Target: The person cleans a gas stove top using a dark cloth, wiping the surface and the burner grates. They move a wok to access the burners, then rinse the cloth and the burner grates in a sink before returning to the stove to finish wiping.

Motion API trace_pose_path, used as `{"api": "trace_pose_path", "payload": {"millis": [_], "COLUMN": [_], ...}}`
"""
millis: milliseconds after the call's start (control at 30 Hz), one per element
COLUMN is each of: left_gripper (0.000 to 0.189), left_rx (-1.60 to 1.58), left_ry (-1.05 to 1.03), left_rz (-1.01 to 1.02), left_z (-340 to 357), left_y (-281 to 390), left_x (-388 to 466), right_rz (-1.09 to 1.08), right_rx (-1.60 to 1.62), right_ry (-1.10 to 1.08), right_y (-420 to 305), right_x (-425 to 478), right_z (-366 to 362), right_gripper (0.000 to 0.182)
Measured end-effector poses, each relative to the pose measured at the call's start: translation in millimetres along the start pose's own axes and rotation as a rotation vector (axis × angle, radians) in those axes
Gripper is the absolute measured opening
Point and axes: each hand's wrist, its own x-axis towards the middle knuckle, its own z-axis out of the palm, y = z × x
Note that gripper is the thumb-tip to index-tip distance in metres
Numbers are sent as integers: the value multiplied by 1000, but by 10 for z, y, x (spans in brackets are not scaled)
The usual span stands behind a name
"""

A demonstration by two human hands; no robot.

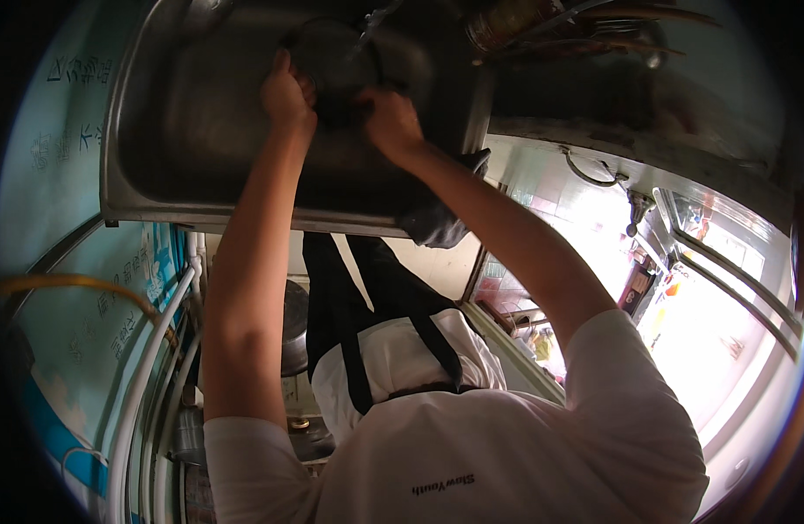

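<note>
My left hand grips the left rim of a dark round pan or bowl inside a metal sink. My right hand is at the vessel's lower right edge, its fingers curled and blurred; whether it holds something there is too dark to tell. Water runs down at the top, over the vessel. A dark cloth hangs over the sink's front right corner, below my right forearm.
Right of the sink, a ledge bears a can-like container and several long utensils. White pipes and a yellow hose run along the left wall. A metal pot stands below the sink.
</note>
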Motion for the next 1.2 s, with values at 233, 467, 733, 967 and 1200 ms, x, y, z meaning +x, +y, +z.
{"api": "trace_pose_path", "payload": {"millis": [233,467,733,967,1200], "left_gripper": [41,42,44,45,43], "left_rx": [52,67,236,154,180], "left_ry": [64,36,-96,-12,-29], "left_rz": [6,-13,64,32,32], "left_z": [73,38,128,24,7], "left_y": [66,19,206,134,171], "left_x": [10,22,-161,-129,-76], "right_rz": [129,117,-266,-402,-583], "right_rx": [-91,-134,-150,-187,-220], "right_ry": [35,-126,376,192,-48], "right_y": [-104,-56,208,269,494], "right_x": [16,5,887,806,914], "right_z": [122,-230,-421,-137,-292], "right_gripper": [33,29,27,37,40]}}
